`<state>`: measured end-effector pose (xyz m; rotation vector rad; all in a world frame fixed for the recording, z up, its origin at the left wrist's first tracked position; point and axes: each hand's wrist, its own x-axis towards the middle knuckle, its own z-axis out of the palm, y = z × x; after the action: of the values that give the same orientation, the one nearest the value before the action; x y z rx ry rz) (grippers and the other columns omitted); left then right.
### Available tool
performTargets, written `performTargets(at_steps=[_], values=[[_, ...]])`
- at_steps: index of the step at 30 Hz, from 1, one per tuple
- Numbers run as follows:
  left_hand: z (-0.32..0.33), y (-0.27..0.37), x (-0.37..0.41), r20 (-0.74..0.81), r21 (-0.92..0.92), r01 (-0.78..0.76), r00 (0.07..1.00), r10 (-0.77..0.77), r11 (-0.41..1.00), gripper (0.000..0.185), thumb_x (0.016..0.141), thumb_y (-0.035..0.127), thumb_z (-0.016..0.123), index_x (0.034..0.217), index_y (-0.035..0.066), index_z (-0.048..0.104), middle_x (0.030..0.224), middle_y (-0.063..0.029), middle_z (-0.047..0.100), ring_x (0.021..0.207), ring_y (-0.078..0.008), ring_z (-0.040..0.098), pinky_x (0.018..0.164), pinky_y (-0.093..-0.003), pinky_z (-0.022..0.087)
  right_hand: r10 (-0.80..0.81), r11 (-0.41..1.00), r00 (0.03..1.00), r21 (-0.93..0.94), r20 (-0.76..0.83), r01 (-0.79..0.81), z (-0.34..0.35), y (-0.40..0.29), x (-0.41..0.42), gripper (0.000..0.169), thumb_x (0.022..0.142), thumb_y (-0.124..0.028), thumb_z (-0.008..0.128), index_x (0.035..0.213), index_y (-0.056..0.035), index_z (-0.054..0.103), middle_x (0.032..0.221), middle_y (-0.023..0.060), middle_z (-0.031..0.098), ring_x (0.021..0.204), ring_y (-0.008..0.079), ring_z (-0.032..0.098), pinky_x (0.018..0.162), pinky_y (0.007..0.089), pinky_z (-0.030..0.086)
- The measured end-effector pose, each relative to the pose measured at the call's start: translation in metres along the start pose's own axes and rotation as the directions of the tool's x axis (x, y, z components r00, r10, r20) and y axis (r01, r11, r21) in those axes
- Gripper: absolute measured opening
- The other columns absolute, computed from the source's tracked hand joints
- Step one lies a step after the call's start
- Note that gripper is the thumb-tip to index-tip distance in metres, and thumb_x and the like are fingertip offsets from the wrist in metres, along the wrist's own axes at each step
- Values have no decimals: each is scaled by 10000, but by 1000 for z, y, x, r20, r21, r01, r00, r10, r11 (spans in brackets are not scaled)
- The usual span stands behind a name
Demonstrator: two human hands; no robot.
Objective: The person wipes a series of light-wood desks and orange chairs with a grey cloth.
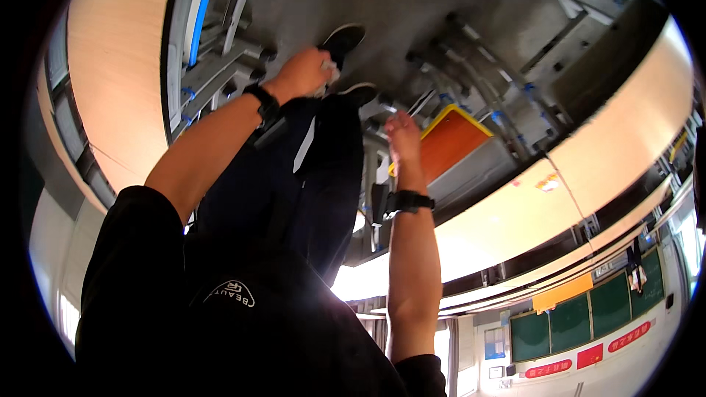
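My left hand (300, 74) is closed around a small, pale, crumpled wad (329, 70), perhaps tissue or cloth; the fingers hide most of it. It hangs over my dark shoe (345, 38), close to the desk on the left. My right hand (405, 133) hangs with loosely bent fingers and nothing visible in it. Just beside it is a chair with an orange-brown wooden seat and yellow edging (455, 140). Black bands circle both wrists: a watch (263, 105) on the left and a strap (411, 202) on the right.
A pale wooden desktop (118, 60) runs along my left; another long desktop (507, 215) curves along the right. Metal desk and chair legs (485, 60) crowd both sides of the grey floor (397, 0). A person (637, 270) stands far off by the green chalkboard (573, 325).
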<state>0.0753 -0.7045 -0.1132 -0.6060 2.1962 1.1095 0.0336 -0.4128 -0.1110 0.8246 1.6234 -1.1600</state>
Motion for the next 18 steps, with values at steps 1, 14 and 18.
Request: performTargets(at_steps=[1, 14, 18], values=[[-3, 5, -6, -27, 19, -67, 997, 67, 998, 264, 876, 283, 689, 968, 36, 664, 930, -206, 638, 918, -400, 619, 781, -460, 481, -51, 997, 999, -60, -4, 51, 2, 1, -9, 503, 873, -123, 619, 1331, 66, 534, 1029, 105, 670, 863, 147, 604, 757, 269, 466], [-99, 86, -73, 106, -70, -176, 978, 182, 982, 324, 828, 282, 730, 973, 1, 659, 915, -209, 677, 889, -369, 662, 772, -445, 510, -407, 725, 913, -621, -36, 299, -52, -90, -178, 436, 896, -254, 616, 1261, -15, 620, 1125, 212, 707, 1065, 333, 688, 909, 380, 526], [-124, 113, -78, 101, -108, -191, 974, 202, 976, 327, 828, 282, 738, 998, 13, 666, 901, -184, 692, 867, -332, 678, 760, -433, 519, -481, 716, 876, -592, -36, 369, -67, -111, -202, 392, 912, -229, 632, 1241, -16, 619, 1144, 215, 699, 1070, 349, 683, 912, 398, 527]])
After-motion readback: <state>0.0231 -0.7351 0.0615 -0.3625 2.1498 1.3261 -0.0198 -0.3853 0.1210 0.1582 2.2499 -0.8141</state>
